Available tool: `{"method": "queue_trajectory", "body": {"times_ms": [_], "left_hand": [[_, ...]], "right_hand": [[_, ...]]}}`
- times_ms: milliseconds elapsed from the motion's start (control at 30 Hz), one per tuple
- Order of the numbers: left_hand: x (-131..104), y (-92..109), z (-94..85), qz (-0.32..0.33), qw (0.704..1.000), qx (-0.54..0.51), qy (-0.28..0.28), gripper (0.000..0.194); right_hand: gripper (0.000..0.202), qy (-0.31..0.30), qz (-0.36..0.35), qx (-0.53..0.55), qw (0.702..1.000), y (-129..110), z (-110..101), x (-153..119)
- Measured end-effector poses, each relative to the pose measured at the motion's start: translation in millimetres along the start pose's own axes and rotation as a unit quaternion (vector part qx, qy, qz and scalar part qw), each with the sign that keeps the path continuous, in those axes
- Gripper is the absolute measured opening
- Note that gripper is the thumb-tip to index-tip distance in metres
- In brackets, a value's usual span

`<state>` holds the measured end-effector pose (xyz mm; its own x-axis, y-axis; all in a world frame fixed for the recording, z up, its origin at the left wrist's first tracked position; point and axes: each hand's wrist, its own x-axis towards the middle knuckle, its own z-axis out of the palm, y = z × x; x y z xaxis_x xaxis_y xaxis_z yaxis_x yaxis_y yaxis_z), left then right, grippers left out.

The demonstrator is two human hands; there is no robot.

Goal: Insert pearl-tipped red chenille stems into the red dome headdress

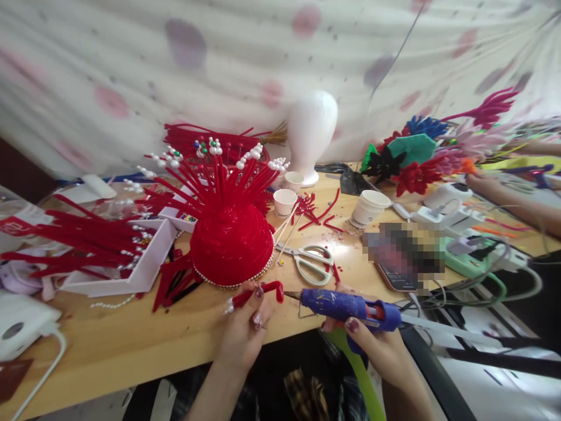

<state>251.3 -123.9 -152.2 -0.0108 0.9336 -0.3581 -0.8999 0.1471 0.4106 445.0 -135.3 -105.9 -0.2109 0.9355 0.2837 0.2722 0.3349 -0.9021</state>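
Note:
Pinched in my left hand (248, 321) is a red pipe cleaner (249, 296) with white beads at one end and its other end bent down. My right hand (372, 345) grips a blue hot glue gun (337, 305), whose metal nozzle points at the bent end, a small gap apart. Just behind my left hand stands a red domed headpiece (232, 248), edged with small beads and topped by many red stems with white bead tips. Scissors (313, 263) with pale handles lie to its right.
A white box (144, 275) of red stems is at left. Behind are a white foam head (311, 131), paper cups (369, 207) and colourful pipe-cleaner flowers (416, 155). A phone (394, 263), a green power strip (467, 260) and cables lie right. Another person's arm (512, 199) reaches in at far right.

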Motion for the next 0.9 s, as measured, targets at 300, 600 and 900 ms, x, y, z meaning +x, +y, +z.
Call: {"method": "queue_trajectory", "body": {"times_ms": [300,600,900], "left_hand": [[-17.4,4.3,9.1,0.029,0.999,0.022,-0.015,0.027],[-37.6,16.4,21.3,0.243,0.951,0.191,0.016,0.033],[-44.5,26.4,32.9,0.577,0.741,0.343,0.039,0.028]], "right_hand": [[0.047,0.216,0.153,-0.189,0.946,29.6,-40.5,14.6],[0.057,0.16,0.215,-0.321,0.909,66.3,-61.6,58.4],[0.034,0.293,-0.017,-0.453,0.842,26.7,-49.1,-31.3]]}}
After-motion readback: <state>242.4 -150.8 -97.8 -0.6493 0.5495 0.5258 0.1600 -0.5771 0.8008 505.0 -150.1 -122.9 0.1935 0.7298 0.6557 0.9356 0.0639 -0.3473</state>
